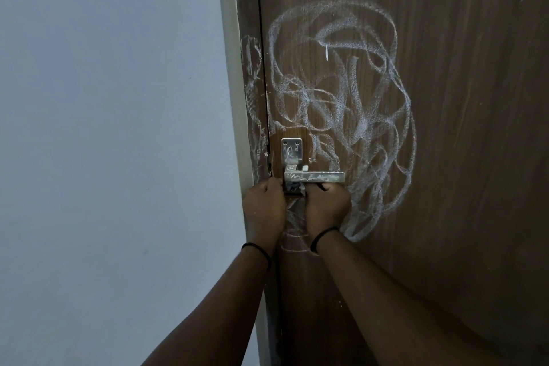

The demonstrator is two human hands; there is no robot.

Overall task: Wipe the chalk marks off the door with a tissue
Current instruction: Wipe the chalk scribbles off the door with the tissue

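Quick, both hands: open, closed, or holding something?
Left hand: fingers curled, contents hidden; cannot tell.
Right hand: fingers curled below the door handle; cannot tell what it holds.

Dim, flat light leaves the whole frame murky, with the wall [113, 128] at left a dull grey-blue, the door [460, 98] darkening toward the right and lower right corner, wide-angle bowing along the left-hand vertical edges, and slight softness and grain throughout.

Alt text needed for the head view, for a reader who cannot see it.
Both hands, left hand and right hand, are raised together just under the metal door handle of a brown door covered in white chalk scribbles; no tissue is clearly visible.
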